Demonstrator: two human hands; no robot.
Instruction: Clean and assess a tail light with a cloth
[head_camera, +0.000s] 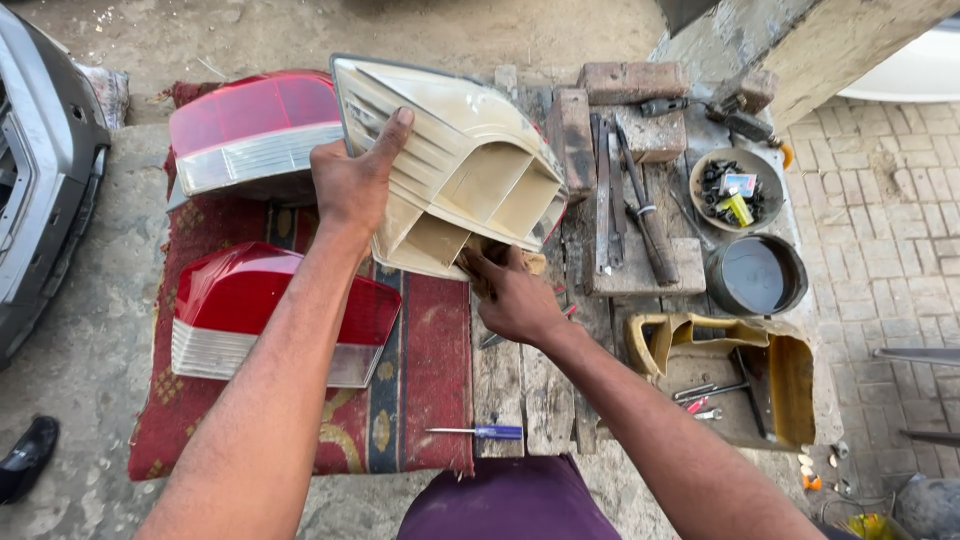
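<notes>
As we tilt cream plastic lamp housing (455, 165) upright, left hand (350, 180) clamps its left edge, right hand (510, 290) grips beneath, fingers closed on lower rim.

Lamp housing (455, 160) in left hand (350, 185): cream plastic, matt, dusty, ribbed. Right hand (510, 290) presses tan rough pad (500, 262) against it. Two tail lamps (255, 130) at bench left edge: glossy red and clear plastic. Rug (420, 370): woven cloth, worn. Bench (520, 390) planks: rough weathered wood. Bricks (630, 80) at far edge: coarse. Screwdriver (480, 432): blue plastic handle, shiny metal shaft.
</notes>
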